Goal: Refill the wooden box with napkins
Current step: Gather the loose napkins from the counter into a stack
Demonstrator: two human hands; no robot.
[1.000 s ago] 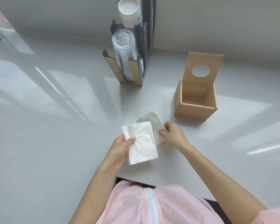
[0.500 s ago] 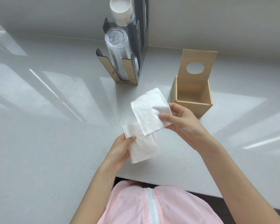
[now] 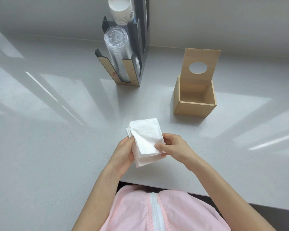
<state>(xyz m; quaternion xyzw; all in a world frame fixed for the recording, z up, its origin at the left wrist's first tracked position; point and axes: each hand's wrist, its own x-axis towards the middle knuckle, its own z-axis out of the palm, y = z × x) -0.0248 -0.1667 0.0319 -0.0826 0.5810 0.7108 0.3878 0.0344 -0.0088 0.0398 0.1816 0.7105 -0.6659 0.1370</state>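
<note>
A small stack of white folded napkins (image 3: 145, 139) is held above the counter near its front edge. My left hand (image 3: 123, 154) grips the stack from the left side and underneath. My right hand (image 3: 173, 147) pinches its right edge, thumb on the top napkin. The wooden box (image 3: 194, 108) stands to the back right of my hands, open and with nothing visible inside. Its lid (image 3: 202, 64), which has a round hole, stands upright at the back.
A dark cup dispenser (image 3: 140, 47) stands at the back centre, holding a stack of clear plastic cups (image 3: 117, 47) and white paper cups (image 3: 122, 10). The grey counter (image 3: 48, 130) ends in a front edge just below my hands. A wall runs behind.
My right hand lifted a second napkin off the counter, carried it over and laid it on the napkin in my left hand. Both hands now hold the stack together.
</note>
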